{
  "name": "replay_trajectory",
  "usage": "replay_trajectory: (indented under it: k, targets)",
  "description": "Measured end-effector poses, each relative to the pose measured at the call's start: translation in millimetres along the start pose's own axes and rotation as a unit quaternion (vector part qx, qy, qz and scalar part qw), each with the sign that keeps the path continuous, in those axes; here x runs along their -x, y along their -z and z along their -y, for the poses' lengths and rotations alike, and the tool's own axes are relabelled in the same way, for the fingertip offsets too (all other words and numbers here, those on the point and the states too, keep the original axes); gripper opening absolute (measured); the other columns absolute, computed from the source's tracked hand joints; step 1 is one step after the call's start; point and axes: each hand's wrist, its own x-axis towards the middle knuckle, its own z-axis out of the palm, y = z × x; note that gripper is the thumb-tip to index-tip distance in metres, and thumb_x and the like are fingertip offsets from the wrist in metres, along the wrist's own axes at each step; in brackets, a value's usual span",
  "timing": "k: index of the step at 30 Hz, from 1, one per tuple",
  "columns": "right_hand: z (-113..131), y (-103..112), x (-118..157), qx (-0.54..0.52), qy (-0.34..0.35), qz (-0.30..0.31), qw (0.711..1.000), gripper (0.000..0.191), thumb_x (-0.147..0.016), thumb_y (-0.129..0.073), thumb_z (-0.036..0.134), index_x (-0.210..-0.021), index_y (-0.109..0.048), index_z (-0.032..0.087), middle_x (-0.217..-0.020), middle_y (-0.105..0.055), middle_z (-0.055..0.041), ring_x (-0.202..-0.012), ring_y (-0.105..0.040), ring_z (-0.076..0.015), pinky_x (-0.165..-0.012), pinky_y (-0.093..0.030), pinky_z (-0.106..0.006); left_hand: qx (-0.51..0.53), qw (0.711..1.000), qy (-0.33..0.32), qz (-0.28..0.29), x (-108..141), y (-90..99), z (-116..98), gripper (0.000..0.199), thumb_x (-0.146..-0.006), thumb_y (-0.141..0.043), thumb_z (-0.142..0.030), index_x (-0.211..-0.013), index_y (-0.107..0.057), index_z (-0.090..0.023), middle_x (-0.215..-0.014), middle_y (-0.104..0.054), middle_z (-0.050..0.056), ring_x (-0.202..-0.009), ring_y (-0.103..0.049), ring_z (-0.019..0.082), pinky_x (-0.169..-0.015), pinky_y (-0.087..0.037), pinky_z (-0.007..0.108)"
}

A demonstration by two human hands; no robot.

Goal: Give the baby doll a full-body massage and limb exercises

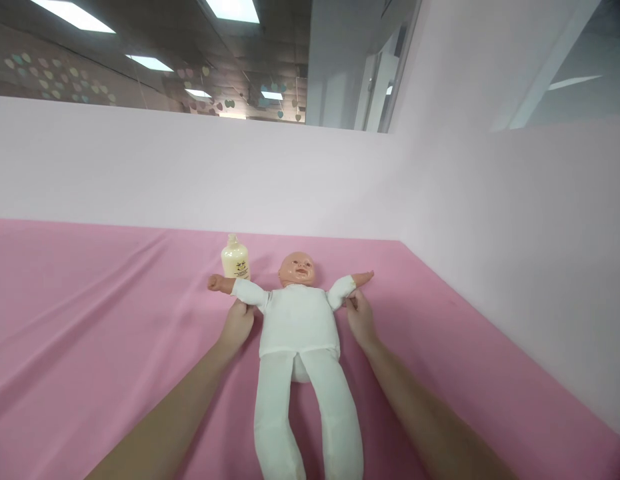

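Observation:
A baby doll with a white cloth body lies on its back, head away from me and arms spread out to both sides. My left hand is closed at the underside of the doll's arm on the left, its fingertips partly hidden by the white sleeve. On the other side, my right hand pinches the sleeve of the doll's right-side arm, close to the plastic forearm. A pale yellow bottle with dark print stands upright beyond the left arm, its lower part partly covered by the doll's arm.
Beneath the doll is a pink sheet with creases on the left. A white wall rises behind it, and another wall runs along the right. Windows above the walls show ceiling lights and heart decorations.

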Motion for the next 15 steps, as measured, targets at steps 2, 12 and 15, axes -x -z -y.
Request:
replay_trajectory:
  k: [2, 12, 15]
  targets:
    - [3, 0, 0, 0.085, 0.077, 0.028, 0.993, 0.017, -0.091, -0.046, 0.032, -0.079, -0.054, 0.024, -0.08, -0.063, -0.0019, -0.077, -0.058, -0.0216, -0.076, -0.047, -0.036, -0.089, 0.995, -0.017, 0.037, 0, 0.9, -8, 0.023, -0.088, -0.039, -0.015, -0.098, -0.06, -0.018, -0.105, -0.068, 0.011, -0.097, -0.064, 0.026, -0.084, -0.051, 0.038]
    - [13, -5, 3, 0.274, 0.273, 0.119, 0.915, 0.024, -0.088, -0.042, 0.008, -0.081, -0.06, 0.022, -0.087, -0.063, -0.0072, -0.089, -0.055, -0.0245, -0.082, -0.044, -0.036, -0.393, 0.909, -0.061, 0.122, 2, 1.9, -32, 0.023, -0.094, -0.036, -0.012, -0.101, -0.058, -0.016, -0.108, -0.06, 0.014, -0.1, -0.058, 0.029, -0.079, -0.046, 0.037]
    - [11, -7, 4, 0.272, 0.262, 0.103, 0.92, 0.025, -0.087, -0.042, 0.008, -0.083, -0.061, 0.022, -0.088, -0.064, -0.0077, -0.089, -0.056, -0.0251, -0.082, -0.046, -0.038, -0.374, 0.918, -0.078, 0.106, 2, -0.7, -29, 0.025, -0.092, -0.036, -0.009, -0.102, -0.059, -0.015, -0.109, -0.06, 0.015, -0.1, -0.058, 0.029, -0.082, -0.047, 0.039]
